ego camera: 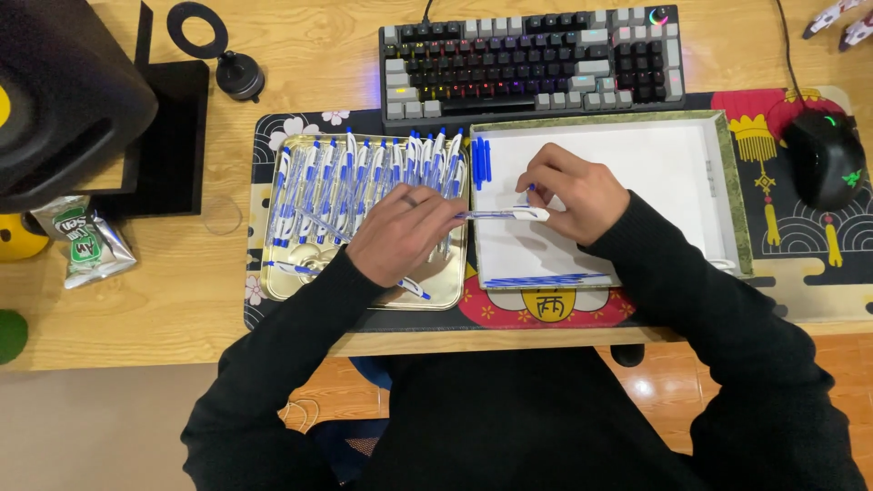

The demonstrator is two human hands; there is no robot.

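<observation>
A white and blue ballpoint pen (500,215) lies level between both hands, above the gap between two trays. My left hand (400,235) pinches its left end over the metal tray (446,293), which holds several white and blue pens (364,177) in a row. My right hand (582,193) grips the pen's right, white end over the white shallow box (673,155). Inside that box, blue pen parts (481,162) lie at the top left corner and more blue parts (546,280) along the bottom edge.
A backlit keyboard (532,59) sits behind the trays. A black mouse (823,159) rests on the patterned desk mat (800,273) at right. A black speaker (64,95), a snack packet (86,241) and a black ring stand (227,55) are at left.
</observation>
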